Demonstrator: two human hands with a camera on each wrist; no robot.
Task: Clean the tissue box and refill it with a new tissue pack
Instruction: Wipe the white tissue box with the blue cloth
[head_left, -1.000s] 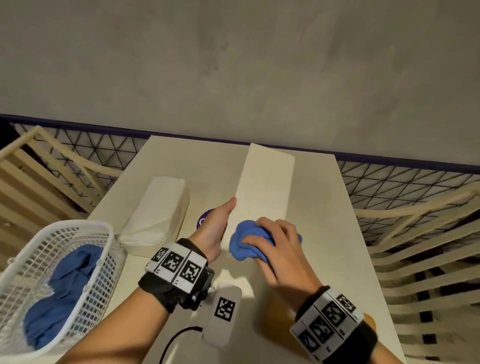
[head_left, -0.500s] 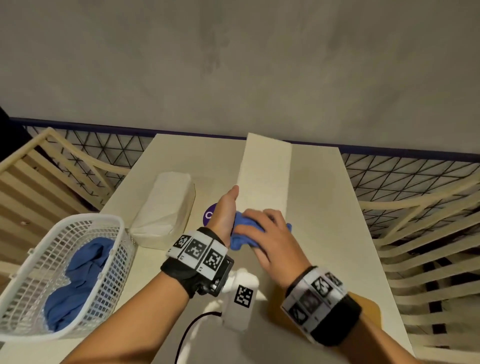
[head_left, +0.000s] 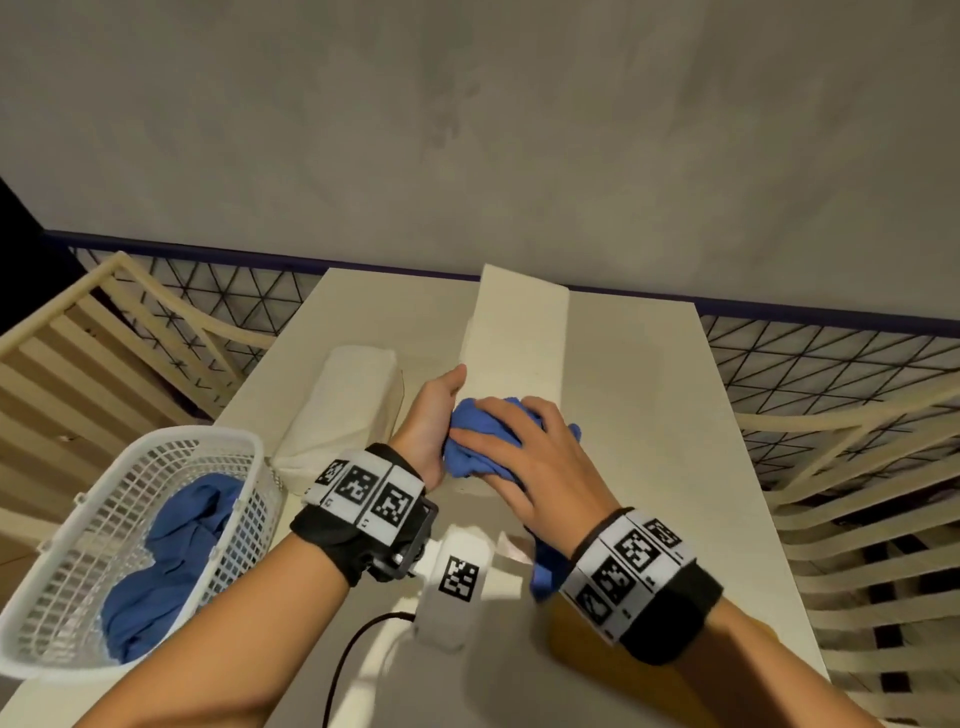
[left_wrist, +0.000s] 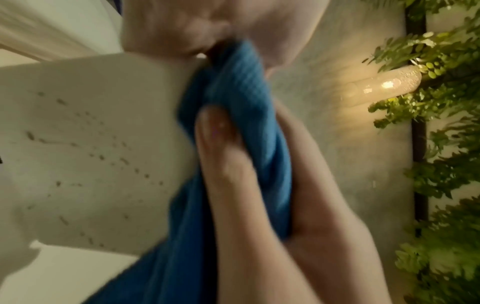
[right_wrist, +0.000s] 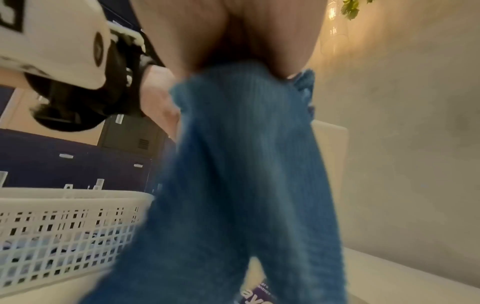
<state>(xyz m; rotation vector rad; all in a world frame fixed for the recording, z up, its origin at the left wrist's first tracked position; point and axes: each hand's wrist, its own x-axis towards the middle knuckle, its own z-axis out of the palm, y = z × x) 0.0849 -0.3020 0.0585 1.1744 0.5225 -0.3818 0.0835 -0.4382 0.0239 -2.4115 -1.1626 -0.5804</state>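
Note:
The long cream tissue box (head_left: 519, 332) lies lengthwise in the middle of the table, its speckled wall filling the left wrist view (left_wrist: 91, 144). My left hand (head_left: 434, 415) grips its near left side, thumb along the top edge. My right hand (head_left: 524, 452) holds a bunched blue cloth (head_left: 480, 441) and presses it on the box top, right against my left hand. A tail of the cloth (right_wrist: 241, 185) hangs below my right wrist. The white tissue pack (head_left: 343, 410) lies on the table, left of the box.
A white mesh basket (head_left: 218, 441) holding more blue cloths stands at the table's near left corner. A tan board (head_left: 582, 654) lies under my right forearm. Slatted wooden chairs (head_left: 857, 519) flank the table. A grey wall rises behind the table.
My right hand has slid the cloth leftward across the box top until it meets my left hand. My left hand has kept its hold on the box.

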